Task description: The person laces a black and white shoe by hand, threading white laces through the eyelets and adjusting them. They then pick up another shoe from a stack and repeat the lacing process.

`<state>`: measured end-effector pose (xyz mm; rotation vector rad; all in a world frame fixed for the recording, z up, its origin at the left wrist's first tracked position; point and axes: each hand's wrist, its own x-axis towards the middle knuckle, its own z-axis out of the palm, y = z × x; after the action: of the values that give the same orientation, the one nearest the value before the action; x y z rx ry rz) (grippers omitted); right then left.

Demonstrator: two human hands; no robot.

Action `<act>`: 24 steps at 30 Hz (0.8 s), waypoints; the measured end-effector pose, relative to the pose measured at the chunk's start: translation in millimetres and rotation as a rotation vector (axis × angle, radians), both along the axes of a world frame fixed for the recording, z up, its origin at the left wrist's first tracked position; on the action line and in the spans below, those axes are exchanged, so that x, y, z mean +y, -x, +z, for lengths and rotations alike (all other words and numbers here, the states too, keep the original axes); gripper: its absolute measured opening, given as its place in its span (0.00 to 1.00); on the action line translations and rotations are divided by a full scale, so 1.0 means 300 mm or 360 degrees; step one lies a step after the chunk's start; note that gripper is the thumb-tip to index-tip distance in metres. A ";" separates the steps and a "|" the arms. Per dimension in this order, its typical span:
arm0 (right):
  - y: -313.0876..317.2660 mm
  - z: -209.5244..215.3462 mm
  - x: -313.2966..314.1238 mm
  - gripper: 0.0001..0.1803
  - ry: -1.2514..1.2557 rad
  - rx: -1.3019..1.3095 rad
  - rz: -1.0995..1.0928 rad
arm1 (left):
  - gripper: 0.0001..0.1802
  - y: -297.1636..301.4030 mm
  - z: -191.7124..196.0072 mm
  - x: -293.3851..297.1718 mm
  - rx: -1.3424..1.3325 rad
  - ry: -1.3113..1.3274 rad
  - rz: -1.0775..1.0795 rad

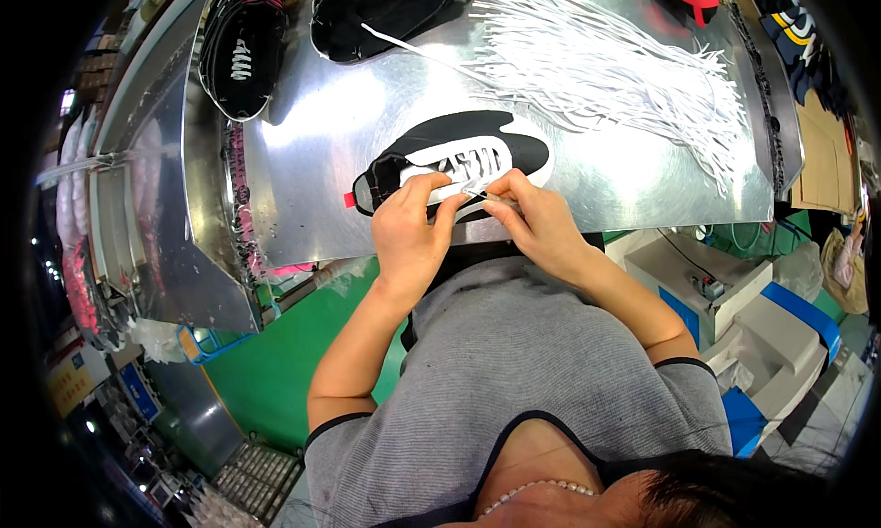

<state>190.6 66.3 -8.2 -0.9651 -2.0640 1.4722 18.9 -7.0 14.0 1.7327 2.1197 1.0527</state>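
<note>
Shoe upper (pixel 456 148): lies on the desk (pixel 307 184). Beyond its left end, stacked dark uppers (pixel 236 83), cropped above. Along its near edge, with left hand (pixel 408 239), rests thumb and finger on it, seemingly to steady; cannot tell whether clamped. Beside its near middle, with right hand (pixel 543 223), pinches a lace end (pixel 476 195), barely visible, likely for control. Beyond its right end, heaped white laces (pixel 601 69), probably for easy reach.

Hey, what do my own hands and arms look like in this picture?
Your left hand and right hand are bare, without gloves. The forearms are uncovered too, with no watch or bracelet showing. Your short sleeves are grey, edged with black trim.
</note>
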 end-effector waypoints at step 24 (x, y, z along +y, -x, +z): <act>0.022 -0.031 0.125 0.10 -0.0472 0.0098 -0.0163 | 0.09 0.031 0.084 -0.022 -0.0233 0.0619 -0.0471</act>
<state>184.1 103.9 -17.6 -0.8801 -2.0802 1.0921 9.7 -13.7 39.2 1.6519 1.7647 0.6170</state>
